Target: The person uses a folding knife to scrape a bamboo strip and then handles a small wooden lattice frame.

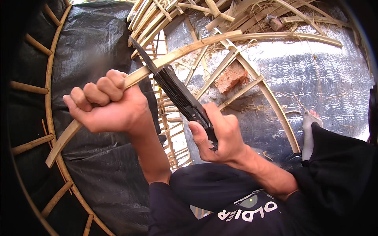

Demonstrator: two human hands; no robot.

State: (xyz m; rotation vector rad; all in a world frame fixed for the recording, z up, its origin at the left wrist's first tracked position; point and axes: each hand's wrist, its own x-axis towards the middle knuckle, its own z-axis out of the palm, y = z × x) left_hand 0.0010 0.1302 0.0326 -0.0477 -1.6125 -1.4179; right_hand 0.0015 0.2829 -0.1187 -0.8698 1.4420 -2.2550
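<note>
My left hand [112, 103] is closed in a fist around a long, pale bamboo strip [183, 50]. One end of the strip sticks out below the fist at lower left; the rest slants up to the right. In my right hand [222, 135] is a black folding knife [177, 92], gripped by its handle. Its blade is out and points to the upper left. Just beyond my left fist the blade crosses the strip and appears to touch it, though any cut there is too small to make out.
Several bamboo strips [252, 17] are heaped at the far side. A broken red brick [231, 76] lies among crossed strips on a silver sheet [315, 84]. Black plastic sheeting [98, 165] and a curved pole frame [50, 72] fill the left. My foot [309, 133] rests at right.
</note>
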